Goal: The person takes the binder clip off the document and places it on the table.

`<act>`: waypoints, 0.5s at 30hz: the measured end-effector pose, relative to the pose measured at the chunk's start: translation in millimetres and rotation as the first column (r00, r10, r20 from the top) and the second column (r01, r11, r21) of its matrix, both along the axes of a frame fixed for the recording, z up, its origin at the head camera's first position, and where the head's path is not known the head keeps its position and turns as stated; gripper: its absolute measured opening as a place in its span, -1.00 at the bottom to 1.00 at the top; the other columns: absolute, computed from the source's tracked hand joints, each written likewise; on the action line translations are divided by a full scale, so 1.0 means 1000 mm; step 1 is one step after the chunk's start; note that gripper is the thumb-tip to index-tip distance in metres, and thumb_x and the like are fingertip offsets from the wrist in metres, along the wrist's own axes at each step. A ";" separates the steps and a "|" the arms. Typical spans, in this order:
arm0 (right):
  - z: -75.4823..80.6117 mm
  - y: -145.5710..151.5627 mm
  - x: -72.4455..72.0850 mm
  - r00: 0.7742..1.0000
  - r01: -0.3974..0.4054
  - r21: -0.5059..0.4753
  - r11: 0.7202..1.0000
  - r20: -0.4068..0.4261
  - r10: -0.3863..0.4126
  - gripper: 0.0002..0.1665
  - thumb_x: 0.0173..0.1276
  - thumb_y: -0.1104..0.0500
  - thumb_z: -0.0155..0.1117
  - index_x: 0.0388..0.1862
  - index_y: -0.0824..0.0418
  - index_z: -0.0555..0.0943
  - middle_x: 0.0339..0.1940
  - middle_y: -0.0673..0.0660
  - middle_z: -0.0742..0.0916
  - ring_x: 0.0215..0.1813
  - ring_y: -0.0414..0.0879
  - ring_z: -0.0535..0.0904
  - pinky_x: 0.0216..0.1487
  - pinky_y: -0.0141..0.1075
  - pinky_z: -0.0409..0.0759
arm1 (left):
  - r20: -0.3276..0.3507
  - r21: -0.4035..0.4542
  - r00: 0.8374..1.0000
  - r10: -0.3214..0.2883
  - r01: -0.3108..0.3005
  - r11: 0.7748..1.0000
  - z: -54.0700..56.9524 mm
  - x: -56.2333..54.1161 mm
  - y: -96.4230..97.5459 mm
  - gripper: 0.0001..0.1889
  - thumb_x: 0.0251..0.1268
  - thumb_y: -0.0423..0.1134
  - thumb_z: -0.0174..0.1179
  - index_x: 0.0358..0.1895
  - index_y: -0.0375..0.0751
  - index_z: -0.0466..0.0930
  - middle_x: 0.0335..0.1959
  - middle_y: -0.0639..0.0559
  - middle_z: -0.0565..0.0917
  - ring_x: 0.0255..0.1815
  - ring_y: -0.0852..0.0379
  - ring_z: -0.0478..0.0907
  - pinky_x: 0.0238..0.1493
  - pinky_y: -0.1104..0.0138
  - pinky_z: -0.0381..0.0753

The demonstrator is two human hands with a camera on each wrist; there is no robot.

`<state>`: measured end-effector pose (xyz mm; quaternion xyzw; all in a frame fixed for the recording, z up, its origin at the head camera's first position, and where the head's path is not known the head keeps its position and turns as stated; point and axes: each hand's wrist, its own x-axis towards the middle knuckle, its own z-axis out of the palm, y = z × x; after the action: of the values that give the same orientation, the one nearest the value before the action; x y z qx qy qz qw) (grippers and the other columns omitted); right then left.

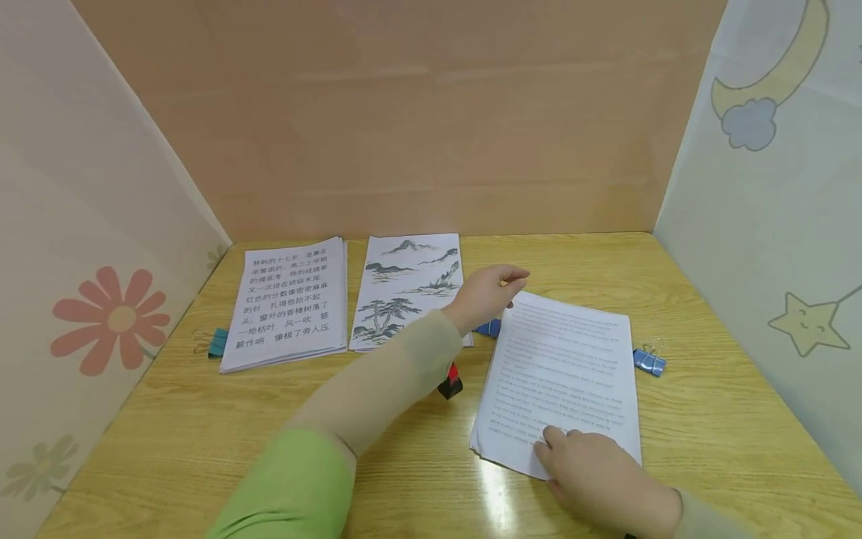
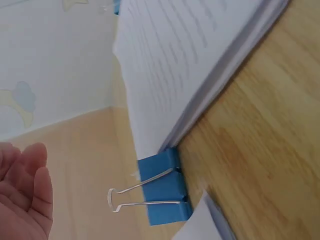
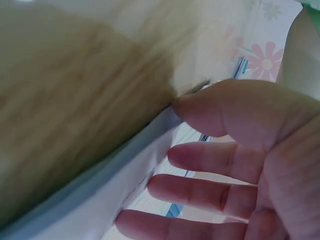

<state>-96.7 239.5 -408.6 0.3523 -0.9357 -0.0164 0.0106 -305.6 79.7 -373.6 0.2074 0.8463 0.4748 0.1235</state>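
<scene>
A stack of printed paper (image 1: 559, 367) lies slightly askew on the right half of the table. My right hand (image 1: 595, 475) holds its near edge, the thumb against the side and the fingers over the top page. In the right wrist view the fingers (image 3: 205, 192) are spread above the sheets. Near the stack's far left corner hovers my left hand (image 1: 488, 292), fingers loosely bent. The left wrist view has that hand (image 2: 22, 190) with nothing in it, apart from the blue binder clip (image 2: 162, 185) clamped on the stack's left edge.
A second blue binder clip (image 1: 649, 361) grips the stack's right side. Leftward lie a landscape-picture sheet (image 1: 404, 262) and a stack of large-print pages (image 1: 289, 307) with a teal clip (image 1: 218, 343). A red and black object (image 1: 450, 383) is partly hidden by the left forearm.
</scene>
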 end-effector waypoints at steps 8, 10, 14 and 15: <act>0.000 0.010 -0.020 0.999 0.034 -0.011 0.999 0.010 -0.034 -0.76 0.01 0.14 0.47 -0.42 0.14 0.56 -0.53 -0.10 0.41 -0.61 -0.22 0.25 -0.64 -0.33 0.27 | -0.007 -0.083 0.985 -0.173 0.172 0.982 0.007 0.032 -0.040 -0.77 0.44 0.04 0.06 -0.17 0.09 0.67 -0.31 0.12 0.68 -0.35 -0.01 0.61 -0.40 0.30 0.56; 0.000 0.014 -0.027 0.999 0.037 -0.004 0.999 0.009 -0.037 -0.75 0.03 0.13 0.47 -0.41 0.14 0.56 -0.51 -0.08 0.44 -0.61 -0.23 0.25 -0.63 -0.33 0.28 | 0.004 -0.186 0.972 -0.236 0.233 0.955 0.005 0.044 -0.055 -0.75 0.43 0.03 0.07 -0.23 0.04 0.68 -0.32 0.08 0.69 -0.41 0.11 0.58 -0.42 0.31 0.53; -0.001 0.024 -0.042 0.999 0.034 0.006 0.999 0.000 -0.034 -0.78 0.06 0.14 0.46 -0.42 0.12 0.55 -0.51 -0.09 0.42 -0.60 -0.23 0.25 -0.61 -0.33 0.29 | -0.024 -0.389 0.932 -0.363 0.326 0.862 -0.007 0.063 -0.086 -0.76 0.43 -0.02 0.10 -0.19 -0.01 0.72 -0.34 0.18 0.68 -0.41 0.29 0.52 -0.33 0.36 0.52; -0.001 0.026 -0.046 0.999 0.034 0.006 0.999 0.004 -0.034 -0.78 0.07 0.14 0.45 -0.42 0.11 0.55 -0.51 -0.09 0.42 -0.60 -0.23 0.25 -0.60 -0.34 0.30 | -0.037 -0.432 0.919 -0.393 0.340 0.835 -0.011 0.068 -0.093 -0.77 0.42 -0.03 0.10 -0.16 0.00 0.72 -0.33 0.23 0.68 -0.38 0.32 0.52 -0.28 0.37 0.53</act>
<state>-142.6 265.3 -409.6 0.3365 -0.9415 -0.0188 0.0073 -237.7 -13.6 -385.1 0.3639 0.8783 0.2367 0.2007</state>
